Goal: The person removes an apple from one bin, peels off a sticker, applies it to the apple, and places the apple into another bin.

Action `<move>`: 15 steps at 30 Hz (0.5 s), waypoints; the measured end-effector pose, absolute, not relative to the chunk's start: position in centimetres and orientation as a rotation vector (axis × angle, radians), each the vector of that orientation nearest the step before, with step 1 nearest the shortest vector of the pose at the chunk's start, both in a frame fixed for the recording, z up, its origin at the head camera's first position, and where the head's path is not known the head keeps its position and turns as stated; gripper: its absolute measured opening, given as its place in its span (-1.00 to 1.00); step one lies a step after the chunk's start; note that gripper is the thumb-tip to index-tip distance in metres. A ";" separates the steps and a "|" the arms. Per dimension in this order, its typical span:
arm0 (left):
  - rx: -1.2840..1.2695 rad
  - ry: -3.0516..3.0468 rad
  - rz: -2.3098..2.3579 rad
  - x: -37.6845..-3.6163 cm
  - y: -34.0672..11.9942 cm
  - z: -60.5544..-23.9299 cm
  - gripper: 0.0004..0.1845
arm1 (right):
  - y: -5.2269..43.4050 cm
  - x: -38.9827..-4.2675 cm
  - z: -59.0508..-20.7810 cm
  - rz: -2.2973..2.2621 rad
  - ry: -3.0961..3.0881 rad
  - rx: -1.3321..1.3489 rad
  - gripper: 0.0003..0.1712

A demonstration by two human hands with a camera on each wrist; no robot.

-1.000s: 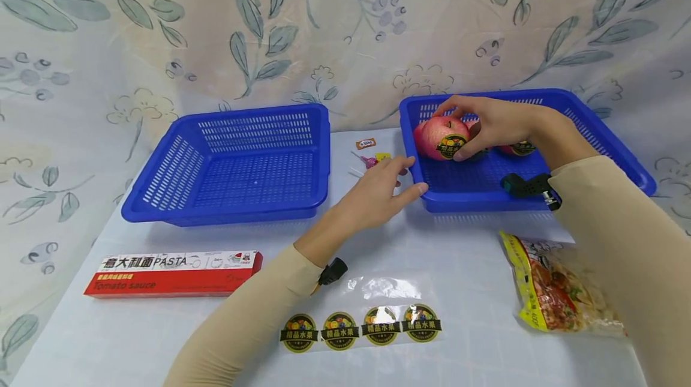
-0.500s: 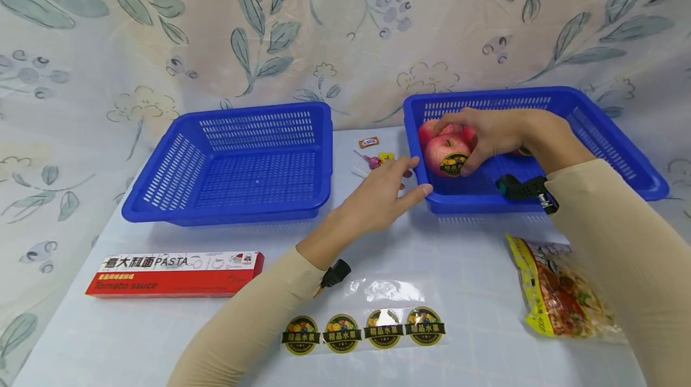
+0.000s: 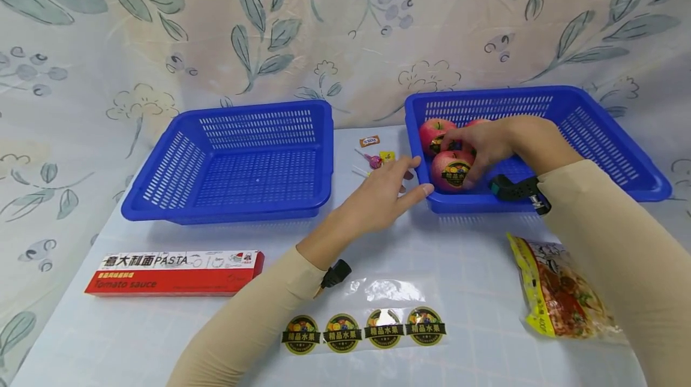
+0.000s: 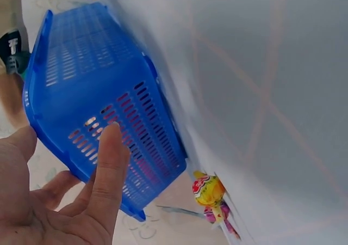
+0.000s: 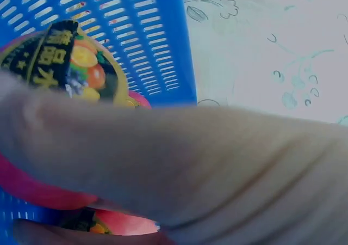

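In the head view, my right hand (image 3: 488,146) reaches into the right blue basket (image 3: 486,201) and grips a red apple (image 3: 445,166) bearing a black-and-gold round fruit sticker. Behind it lies another stickered apple (image 3: 433,129), at the basket's left end, and a further apple (image 3: 477,122) is partly covered by the hand. The right wrist view has the sticker (image 5: 87,65) close up, my thumb across the held apple. My left hand (image 3: 378,195) rests against the basket's left end with fingers extended. In the left wrist view, its fingers (image 4: 109,169) lie along the slotted wall.
A second blue basket (image 3: 254,213) stands at left, a red pasta box (image 3: 173,282) before it. A clear sheet (image 3: 388,291) with several stickers lies at front. A yellow-edged food packet (image 3: 567,291) lies at right. Lollipops (image 3: 374,161) and an orange wrapped sweet (image 3: 369,141) lie between the baskets.
My right hand has brought the gripped apple toward the basket's near-left corner and lower, uncovering the stickered apple behind. My left hand has stayed at the basket's end.
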State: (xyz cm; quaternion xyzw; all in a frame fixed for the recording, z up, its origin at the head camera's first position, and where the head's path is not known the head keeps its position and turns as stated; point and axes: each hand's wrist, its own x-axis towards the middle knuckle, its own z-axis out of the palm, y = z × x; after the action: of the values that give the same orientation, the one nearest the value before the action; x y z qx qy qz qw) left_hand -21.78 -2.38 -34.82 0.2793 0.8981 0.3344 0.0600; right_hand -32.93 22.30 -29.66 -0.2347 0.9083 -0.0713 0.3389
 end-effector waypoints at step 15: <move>0.854 2.708 0.765 -22.5 -3.7 -32.6 -0.32 | 21.5 -32.7 -28.8 -0.103 2.400 -0.628 0.13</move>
State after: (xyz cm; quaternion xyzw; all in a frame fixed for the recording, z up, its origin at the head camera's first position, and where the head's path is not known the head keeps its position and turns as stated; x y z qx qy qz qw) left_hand -22.55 -3.66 -32.57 0.2891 0.9162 0.2587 0.1002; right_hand -32.73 21.48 -28.77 -0.2393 0.9146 -0.0394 0.3235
